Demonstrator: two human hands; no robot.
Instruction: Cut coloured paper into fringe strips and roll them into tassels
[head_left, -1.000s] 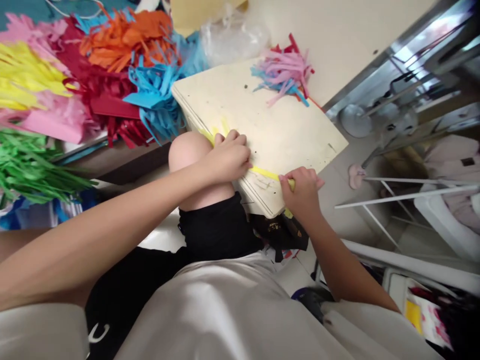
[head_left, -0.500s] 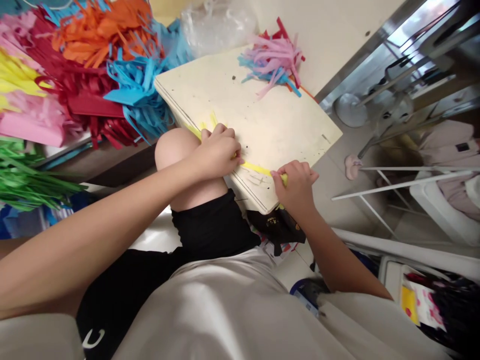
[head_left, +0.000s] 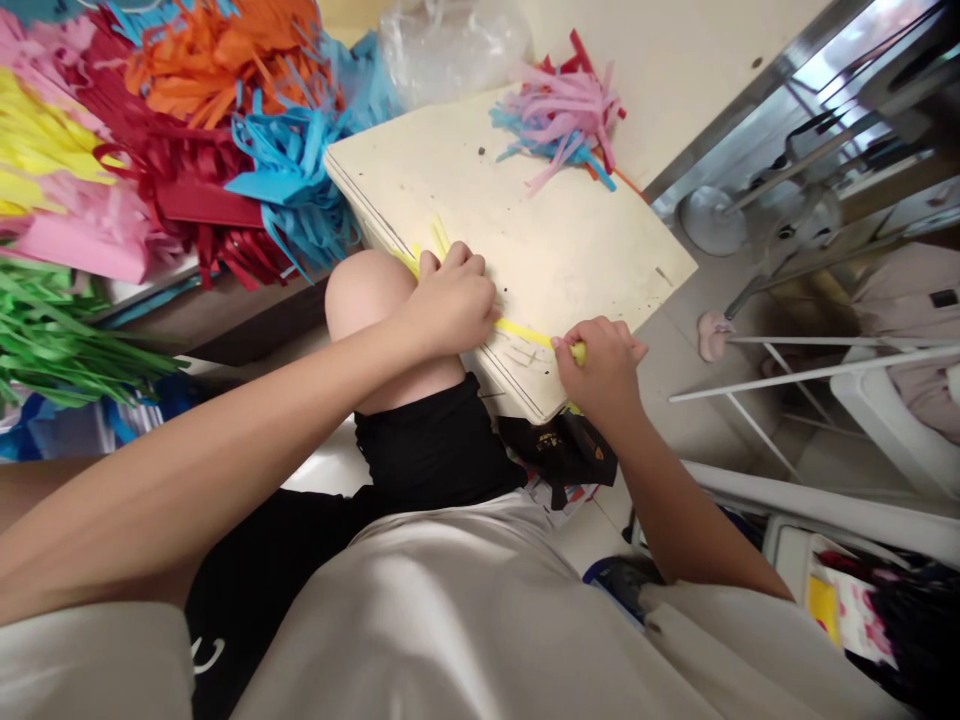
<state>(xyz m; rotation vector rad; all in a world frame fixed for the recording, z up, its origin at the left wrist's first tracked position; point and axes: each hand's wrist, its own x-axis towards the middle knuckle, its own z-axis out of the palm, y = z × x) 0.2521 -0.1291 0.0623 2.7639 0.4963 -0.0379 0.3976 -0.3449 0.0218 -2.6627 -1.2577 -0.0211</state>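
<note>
Yellow paper strip (head_left: 525, 333) lies stretched along near edge of cream board (head_left: 525, 230), between our two hands. Left hand (head_left: 454, 300) curled shut over one end, knuckles up, short yellow ends poking out past it. Right hand (head_left: 600, 365) pinches other end at board's corner (fingers narrow, thumb hidden). Board rests against our bare knee (head_left: 367, 295). Pink-and-blue strip bundle (head_left: 559, 120) on board's far edge. Heaps of cut coloured paper (head_left: 187, 130) beside board, at left.

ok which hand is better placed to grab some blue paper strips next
Left, probably. The left hand presses the yellow strip at the edge of the board nearest the blue paper strips. The right hand pinches the strip's other end at the near corner, farther away.
</note>
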